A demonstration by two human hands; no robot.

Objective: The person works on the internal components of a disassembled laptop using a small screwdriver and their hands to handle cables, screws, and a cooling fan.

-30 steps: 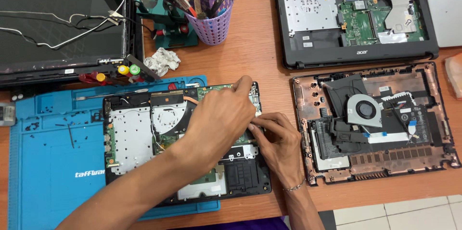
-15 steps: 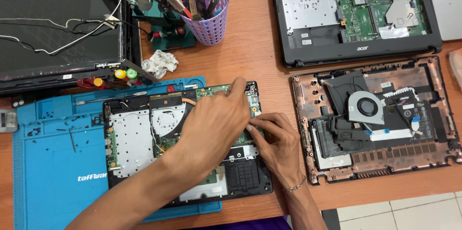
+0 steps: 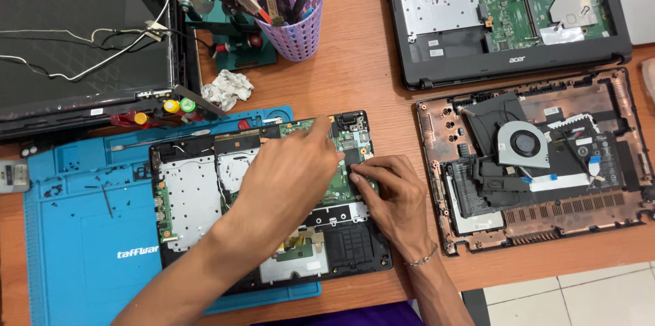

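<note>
**Both hands on the green board, laptop already gutted**

Closest to the camera is the opened laptop base [image 3: 205, 210], lying on the blue repair mat [image 3: 75, 244] with its bottom cover off. Bare metal shielding shows on its left side and the black front section sits nearest the table edge. The left hand [image 3: 290, 169] lies flat-ish across the middle of it, fingers loosely together and pointing at the green mainboard [image 3: 344, 138] in the upper right corner of the base. I can't tell if it's pinching anything. The right hand [image 3: 396, 193] comes in from the right, fingertips bunched together and pressed down at the board's right edge, touching the left hand's fingers. Whatever is under those tips is hidden.

Progress-wise, I'd say it's well into teardown: the cover's off and loose screws [image 3: 102, 183] dot the mat, but the board looks seated in the base, so pulling or refitting it is what's left.

Right of the hands sits a copper-coloured shell [image 3: 614, 189] with a fan [image 3: 523, 144]. Further back are a purple basket of tools [image 3: 293, 19], a crumpled tissue [image 3: 227, 87], a detached screen panel [image 3: 82, 46] and another opened laptop [image 3: 505, 19].
</note>
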